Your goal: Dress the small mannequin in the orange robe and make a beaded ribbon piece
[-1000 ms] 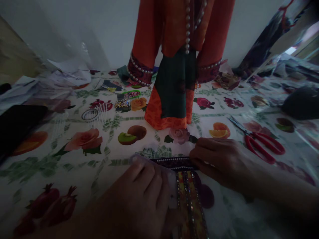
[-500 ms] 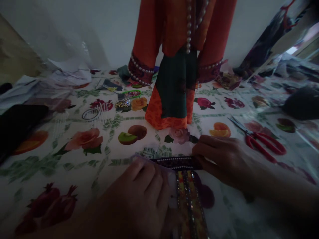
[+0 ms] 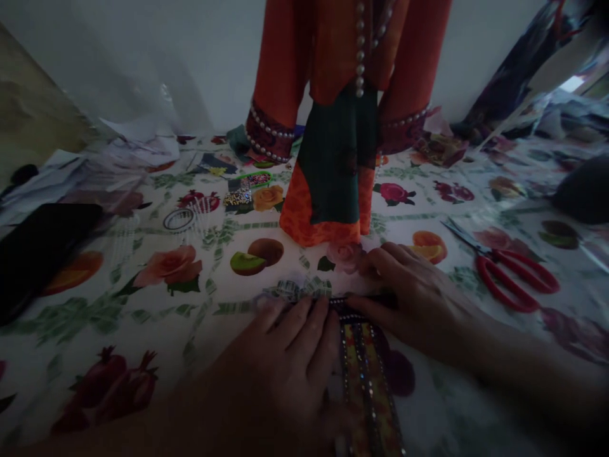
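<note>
A dark trim strip (image 3: 352, 315) edged with two rows of small pearl beads lies crosswise on the table. My left hand (image 3: 290, 355) rests flat over its left part, fingers stretched out and fingertips pressing on it. My right hand (image 3: 419, 298) is at the strip's right end, its thumb along the beads and the other fingers curled behind; the palm side is hidden. Below the strip runs a yellow and orange patterned band (image 3: 368, 387) with glittering lines, partly covered by my left hand. Beyond both hands stands a small orange and green garment (image 3: 333, 171) with pearl-trimmed sleeves.
Red-handled scissors (image 3: 516, 276) lie at the right, blades partly spread. A black phone (image 3: 47, 247) is at the left, near papers (image 3: 137, 143). Bead packets (image 3: 238, 197), a ring-shaped coil (image 3: 179, 219) and bead strings sit on the fruit-and-flower tablecloth (image 3: 200, 374).
My right hand has slid left along the strip, its thumb now lying on the beads. My left fingers have spread flat over the strip. The view has shifted slightly.
</note>
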A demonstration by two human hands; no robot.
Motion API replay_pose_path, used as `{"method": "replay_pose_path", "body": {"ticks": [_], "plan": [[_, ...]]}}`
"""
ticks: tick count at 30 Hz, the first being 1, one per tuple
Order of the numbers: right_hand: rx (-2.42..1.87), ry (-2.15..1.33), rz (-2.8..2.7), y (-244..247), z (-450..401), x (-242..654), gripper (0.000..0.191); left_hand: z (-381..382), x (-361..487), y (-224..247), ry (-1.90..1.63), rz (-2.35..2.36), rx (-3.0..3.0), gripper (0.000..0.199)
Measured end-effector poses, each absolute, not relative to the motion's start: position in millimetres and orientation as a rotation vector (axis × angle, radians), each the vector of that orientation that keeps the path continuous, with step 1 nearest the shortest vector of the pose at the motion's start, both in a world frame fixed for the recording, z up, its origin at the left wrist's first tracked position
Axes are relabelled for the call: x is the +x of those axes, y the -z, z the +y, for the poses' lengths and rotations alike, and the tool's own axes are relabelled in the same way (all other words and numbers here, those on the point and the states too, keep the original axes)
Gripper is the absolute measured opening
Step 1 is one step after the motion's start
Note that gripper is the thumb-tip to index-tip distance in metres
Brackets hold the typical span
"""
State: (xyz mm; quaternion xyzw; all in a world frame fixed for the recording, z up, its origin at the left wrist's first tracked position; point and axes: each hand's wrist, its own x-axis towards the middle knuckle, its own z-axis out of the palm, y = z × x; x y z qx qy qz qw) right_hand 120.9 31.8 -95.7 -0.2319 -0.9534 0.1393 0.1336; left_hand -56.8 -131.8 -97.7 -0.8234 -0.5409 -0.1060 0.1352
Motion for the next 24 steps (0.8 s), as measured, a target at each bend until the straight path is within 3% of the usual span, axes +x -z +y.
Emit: {"method": "replay_pose_path", "body": {"ticks": [24], "plan": [[-0.707,-0.659,-2.806,79.5,37.1,127.5,0.008,-140.6,-61.1,86.7,0.248,-1.529,-2.313,0.046]]}}
